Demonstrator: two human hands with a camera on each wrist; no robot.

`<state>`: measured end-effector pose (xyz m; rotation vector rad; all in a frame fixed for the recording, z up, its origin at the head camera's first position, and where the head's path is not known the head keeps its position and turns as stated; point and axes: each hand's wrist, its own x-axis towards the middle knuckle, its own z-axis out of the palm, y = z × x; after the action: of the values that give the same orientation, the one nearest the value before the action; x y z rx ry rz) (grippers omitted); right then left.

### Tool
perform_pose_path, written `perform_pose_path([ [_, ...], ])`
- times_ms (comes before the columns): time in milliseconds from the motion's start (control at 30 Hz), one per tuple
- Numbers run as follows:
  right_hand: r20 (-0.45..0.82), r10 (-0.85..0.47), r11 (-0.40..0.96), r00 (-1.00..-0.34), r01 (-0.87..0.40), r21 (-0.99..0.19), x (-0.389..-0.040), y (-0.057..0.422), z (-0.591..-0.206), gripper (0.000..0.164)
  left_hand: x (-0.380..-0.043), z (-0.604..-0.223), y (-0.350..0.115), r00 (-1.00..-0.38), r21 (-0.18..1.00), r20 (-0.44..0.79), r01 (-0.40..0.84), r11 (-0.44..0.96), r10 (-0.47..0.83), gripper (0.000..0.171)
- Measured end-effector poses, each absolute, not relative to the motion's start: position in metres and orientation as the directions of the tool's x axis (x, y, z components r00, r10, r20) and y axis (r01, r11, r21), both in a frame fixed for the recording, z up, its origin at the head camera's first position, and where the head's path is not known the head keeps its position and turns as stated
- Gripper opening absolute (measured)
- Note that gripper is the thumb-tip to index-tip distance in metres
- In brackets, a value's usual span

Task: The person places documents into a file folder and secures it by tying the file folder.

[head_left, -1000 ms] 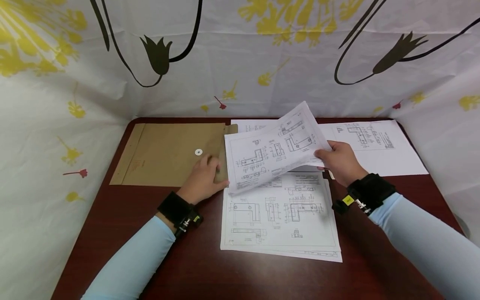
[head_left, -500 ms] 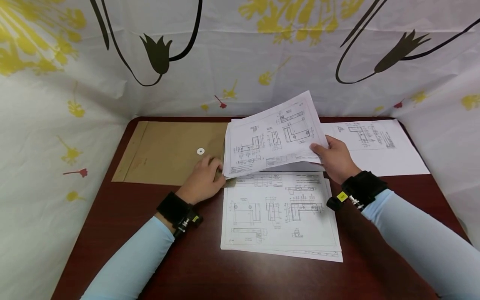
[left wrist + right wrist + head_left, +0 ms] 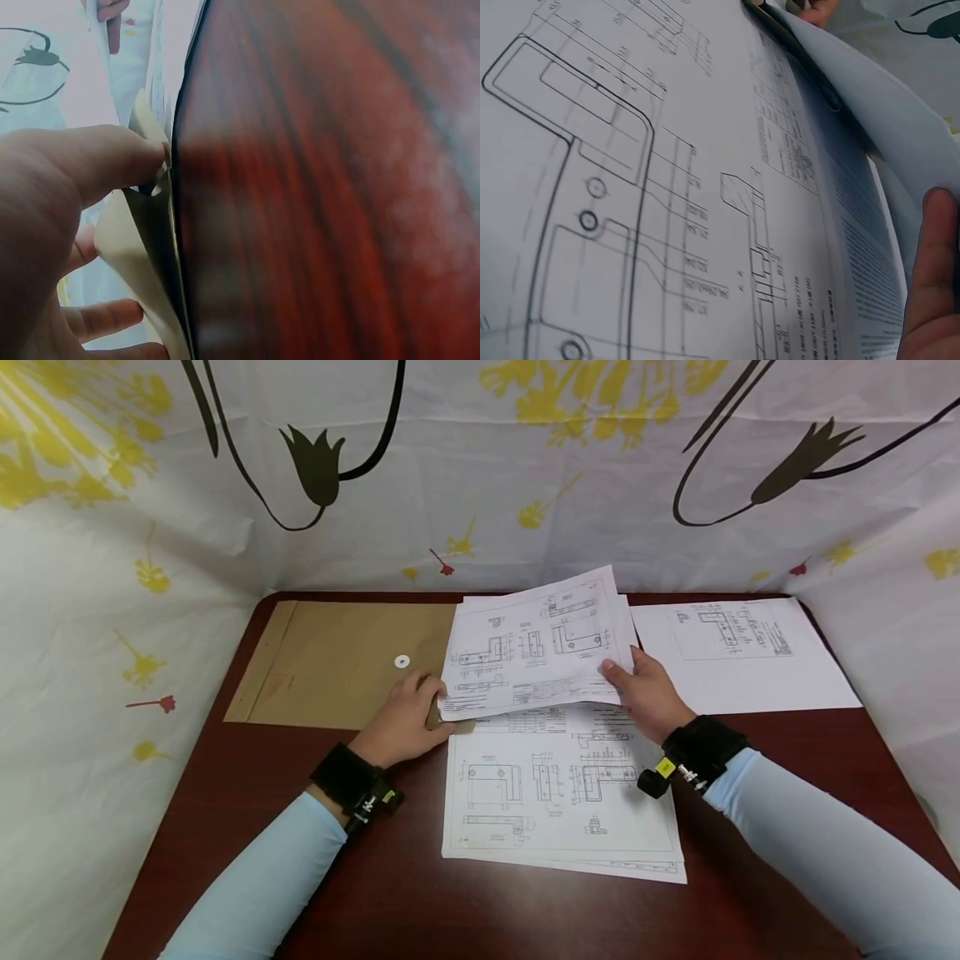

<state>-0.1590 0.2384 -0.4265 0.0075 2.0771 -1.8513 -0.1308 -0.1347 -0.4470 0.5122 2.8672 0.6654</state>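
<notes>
A brown kraft envelope (image 3: pixel 341 664) lies at the left of the table, a white washer-like disc on it. My left hand (image 3: pixel 403 718) grips its right end; in the left wrist view, the thumb (image 3: pixel 112 159) is at the parted layers of the envelope mouth (image 3: pixel 142 262). My right hand (image 3: pixel 651 693) pinches the right edge of some drawing sheets (image 3: pixel 532 647), thumb on top. They are raised and slightly bent, their left edge at the envelope mouth near my left fingers. Whether the edge is inside cannot be seen. The right wrist view shows a finger (image 3: pixel 930 277) under the lifted sheets.
Below the held sheets lies a stack of drawings (image 3: pixel 558 810) on the dark wood table (image 3: pixel 360 893). More printed sheets (image 3: pixel 750 672) lie at the right. A flower-patterned white cloth (image 3: pixel 420 468) stands behind and at both sides.
The held sheets first rose and straightened, then came left and down, their left edge reaching the envelope mouth. My right hand moved left with them. My left hand stayed almost in place.
</notes>
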Motion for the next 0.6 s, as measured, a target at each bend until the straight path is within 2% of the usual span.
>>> perform_pose_path([
  [167, -0.269, -0.324, 0.071, -0.907, 0.260, -0.963, -0.156, 0.232, -0.431, 0.057, -0.131, -0.447, -0.136, -0.921, 0.456, -0.071, 0.311, 0.834, 0.382, 0.060],
  [300, -0.361, -0.325, 0.079, -0.874, 0.355, -0.932, -0.154, 0.228, -0.430, 0.064, -0.131, -0.446, -0.137, -0.919, 0.453, -0.074, 0.314, 0.834, 0.386, 0.063],
  [433, -0.426, -0.255, 0.193, -0.868, 0.387, -0.902, -0.152, 0.231, -0.426, 0.059, -0.131, -0.446, -0.136, -0.919, 0.452, -0.074, 0.315, 0.835, 0.386, 0.064],
  [600, -0.398, -0.171, 0.385, -0.901, 0.311, -0.869, -0.150, 0.242, -0.422, 0.048, -0.130, -0.445, -0.137, -0.921, 0.457, -0.088, 0.301, 0.837, 0.380, 0.063],
])
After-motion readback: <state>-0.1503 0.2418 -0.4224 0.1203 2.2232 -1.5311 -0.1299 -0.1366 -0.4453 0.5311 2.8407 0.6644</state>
